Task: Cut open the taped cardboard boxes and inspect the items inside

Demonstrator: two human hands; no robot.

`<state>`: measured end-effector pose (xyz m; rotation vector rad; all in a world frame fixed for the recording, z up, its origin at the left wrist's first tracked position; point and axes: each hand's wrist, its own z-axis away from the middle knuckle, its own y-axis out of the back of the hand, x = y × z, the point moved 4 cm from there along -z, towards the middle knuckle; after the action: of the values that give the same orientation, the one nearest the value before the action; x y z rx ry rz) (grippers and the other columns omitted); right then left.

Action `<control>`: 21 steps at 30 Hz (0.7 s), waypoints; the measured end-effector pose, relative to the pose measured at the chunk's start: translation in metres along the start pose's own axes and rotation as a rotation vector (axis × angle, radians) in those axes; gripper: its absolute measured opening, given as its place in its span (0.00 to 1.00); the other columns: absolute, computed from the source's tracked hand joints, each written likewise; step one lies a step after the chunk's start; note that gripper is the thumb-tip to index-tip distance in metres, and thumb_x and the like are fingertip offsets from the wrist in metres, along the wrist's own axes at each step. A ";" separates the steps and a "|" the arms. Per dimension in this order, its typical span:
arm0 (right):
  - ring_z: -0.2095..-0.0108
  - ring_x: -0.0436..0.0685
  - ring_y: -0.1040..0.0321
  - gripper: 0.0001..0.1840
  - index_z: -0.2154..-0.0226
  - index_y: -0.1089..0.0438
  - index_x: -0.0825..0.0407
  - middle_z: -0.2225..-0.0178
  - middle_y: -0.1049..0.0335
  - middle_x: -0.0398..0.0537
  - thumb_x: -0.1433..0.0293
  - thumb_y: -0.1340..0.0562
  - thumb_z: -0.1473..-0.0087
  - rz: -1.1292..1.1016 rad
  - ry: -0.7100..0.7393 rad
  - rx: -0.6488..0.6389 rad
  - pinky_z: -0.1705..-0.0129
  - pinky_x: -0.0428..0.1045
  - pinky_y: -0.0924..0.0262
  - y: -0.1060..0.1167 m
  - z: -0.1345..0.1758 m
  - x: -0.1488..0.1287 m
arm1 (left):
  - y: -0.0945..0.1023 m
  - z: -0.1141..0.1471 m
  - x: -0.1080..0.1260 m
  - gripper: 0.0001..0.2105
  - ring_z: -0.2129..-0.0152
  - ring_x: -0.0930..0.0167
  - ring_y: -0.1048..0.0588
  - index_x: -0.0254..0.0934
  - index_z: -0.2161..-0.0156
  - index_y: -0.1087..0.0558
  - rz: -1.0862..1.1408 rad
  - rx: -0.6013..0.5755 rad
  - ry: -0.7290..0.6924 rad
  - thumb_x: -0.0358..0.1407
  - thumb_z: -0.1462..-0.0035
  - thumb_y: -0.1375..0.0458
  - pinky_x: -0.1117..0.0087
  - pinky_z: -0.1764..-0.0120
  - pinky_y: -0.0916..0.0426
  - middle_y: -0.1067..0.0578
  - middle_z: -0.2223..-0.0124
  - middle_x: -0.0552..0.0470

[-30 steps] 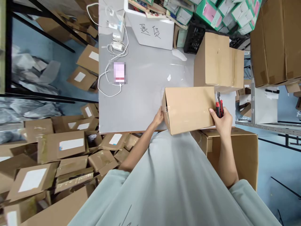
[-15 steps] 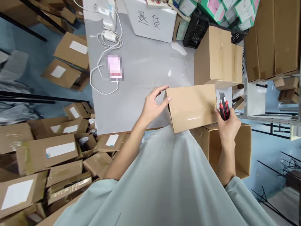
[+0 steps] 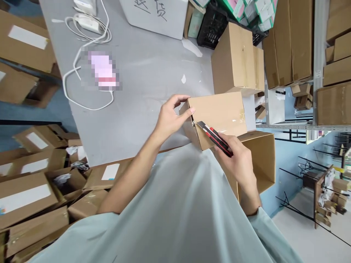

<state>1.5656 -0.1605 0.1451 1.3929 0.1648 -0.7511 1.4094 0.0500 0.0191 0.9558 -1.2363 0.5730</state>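
A brown cardboard box (image 3: 219, 107) with clear tape lies at the table's front edge, against my shirt. My left hand (image 3: 172, 115) grips its left end, thumb on the top face and fingers on the far edge. In my right hand (image 3: 237, 155) is a red and black utility knife (image 3: 216, 138), its blade out and pointing left. The blade tip is at the taped seam by the box's left top edge, close to my left thumb. Whether the tip has gone through the tape I cannot tell.
A larger carton (image 3: 236, 62) stands behind the box, near a black crate (image 3: 210, 27) and a white bin (image 3: 156, 18). An open carton (image 3: 263, 160) sits at lower right. A charging cable (image 3: 90, 108) lies on the grey table (image 3: 142, 73). Opened cartons (image 3: 27, 190) pile up at left.
My right hand has moved left from the box's right end, turning the knife so its blade reaches the left edge. My left hand stays on the box. The view has shifted right.
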 end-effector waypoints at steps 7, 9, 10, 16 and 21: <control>0.52 0.58 0.17 0.22 0.32 0.24 0.44 0.41 0.17 0.52 0.65 0.42 0.22 0.353 0.045 -0.019 0.65 0.48 0.29 0.003 -0.010 -0.023 | -0.005 -0.001 -0.002 0.23 0.42 0.58 0.19 0.42 0.43 0.22 0.008 0.007 -0.018 0.54 0.35 0.32 0.54 0.34 0.25 0.17 0.41 0.46; 0.52 0.57 0.17 0.22 0.32 0.25 0.45 0.40 0.18 0.52 0.67 0.42 0.22 0.448 0.051 -0.025 0.67 0.46 0.32 0.002 -0.012 -0.029 | -0.007 -0.001 -0.002 0.22 0.42 0.58 0.19 0.43 0.44 0.22 0.015 0.016 -0.019 0.53 0.36 0.32 0.54 0.35 0.25 0.17 0.42 0.47; 0.52 0.57 0.18 0.23 0.32 0.25 0.45 0.40 0.18 0.52 0.69 0.42 0.22 0.489 0.053 -0.018 0.67 0.46 0.33 0.002 -0.011 -0.033 | -0.007 -0.002 -0.002 0.21 0.42 0.58 0.19 0.44 0.44 0.22 0.019 0.019 -0.018 0.52 0.36 0.32 0.54 0.35 0.25 0.17 0.42 0.47; 0.56 0.56 0.21 0.30 0.30 0.27 0.47 0.37 0.19 0.53 0.80 0.43 0.28 0.696 0.088 0.030 0.63 0.48 0.31 -0.005 -0.004 -0.061 | -0.010 -0.003 -0.002 0.18 0.43 0.58 0.18 0.46 0.46 0.22 0.031 0.043 -0.028 0.50 0.37 0.32 0.54 0.36 0.24 0.16 0.43 0.48; 0.58 0.58 0.24 0.31 0.29 0.28 0.50 0.40 0.19 0.56 0.80 0.44 0.29 0.809 0.084 -0.023 0.65 0.50 0.31 -0.016 -0.016 -0.086 | -0.011 -0.003 -0.002 0.18 0.43 0.58 0.19 0.46 0.45 0.22 0.031 0.048 -0.043 0.50 0.36 0.32 0.54 0.36 0.24 0.16 0.43 0.47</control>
<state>1.4957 -0.1131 0.1738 1.3165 -0.3154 -0.0172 1.4191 0.0468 0.0138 0.9949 -1.2823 0.6123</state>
